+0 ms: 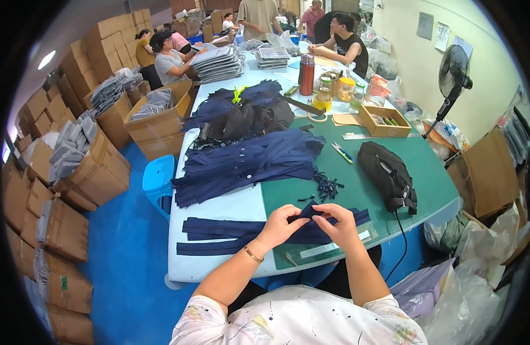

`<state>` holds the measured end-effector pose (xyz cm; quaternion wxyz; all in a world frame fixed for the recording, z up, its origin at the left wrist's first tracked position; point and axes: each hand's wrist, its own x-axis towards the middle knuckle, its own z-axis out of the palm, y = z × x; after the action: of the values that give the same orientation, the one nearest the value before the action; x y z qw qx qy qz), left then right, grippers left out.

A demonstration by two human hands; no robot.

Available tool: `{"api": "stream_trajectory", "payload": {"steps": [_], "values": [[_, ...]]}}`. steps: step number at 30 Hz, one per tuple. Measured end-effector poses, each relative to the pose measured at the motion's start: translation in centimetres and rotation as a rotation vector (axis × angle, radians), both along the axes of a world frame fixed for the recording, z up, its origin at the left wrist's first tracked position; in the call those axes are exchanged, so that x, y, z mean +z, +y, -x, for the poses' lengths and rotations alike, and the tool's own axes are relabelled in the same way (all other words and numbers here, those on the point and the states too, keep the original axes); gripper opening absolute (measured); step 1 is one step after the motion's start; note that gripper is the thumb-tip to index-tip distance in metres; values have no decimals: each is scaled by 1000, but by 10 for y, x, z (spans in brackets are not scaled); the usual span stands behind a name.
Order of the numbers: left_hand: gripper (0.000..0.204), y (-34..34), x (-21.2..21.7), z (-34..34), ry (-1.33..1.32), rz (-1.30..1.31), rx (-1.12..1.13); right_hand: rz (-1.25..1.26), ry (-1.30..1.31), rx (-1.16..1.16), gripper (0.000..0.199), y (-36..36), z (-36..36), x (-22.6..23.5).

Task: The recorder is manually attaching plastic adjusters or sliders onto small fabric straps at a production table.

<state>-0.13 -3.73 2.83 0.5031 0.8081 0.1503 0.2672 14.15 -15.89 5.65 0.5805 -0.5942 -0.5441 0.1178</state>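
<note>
Navy fabric strip (276, 230), soft and light, is pinched at its folded end by left hand (282, 225) and right hand (337, 224) above the tabletop (230, 207).

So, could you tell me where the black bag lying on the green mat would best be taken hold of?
Probably by its strap end. The black bag lies slumped on the green mat, its straps and buckles gathered at the near right corner by the table's edge. Coming from the right, the right hand would meet that end first; the rest is soft and offers no firm edge.
</note>
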Motion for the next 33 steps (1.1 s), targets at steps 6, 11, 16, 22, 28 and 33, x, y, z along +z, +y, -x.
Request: {"api": "stream_trajectory", "payload": {"steps": [6, 11, 16, 22, 28, 33], "values": [[19, -1, -2, -1, -104, 93, 72, 23, 145, -64, 18, 13, 10, -15], [15, -5, 8, 4, -106, -98, 83, -102, -226, -133, 17, 7, 21, -13], [8, -10, 18, 7, -123, -582, 75, 2, -29, -156, 15, -5, 30, -26], [17, -16, 25, 6, -283, -1217, 15, 226, 1192, 147, 19, -10, 29, -40], [6, -25, 32, 9, -276, -198, 222, 293, 1042, 139, 20, 8, 34, -44], [11, 26, 2, -11, -454, 516, 196, 171, -69, -228, 14, 32, -19, -44]]}}
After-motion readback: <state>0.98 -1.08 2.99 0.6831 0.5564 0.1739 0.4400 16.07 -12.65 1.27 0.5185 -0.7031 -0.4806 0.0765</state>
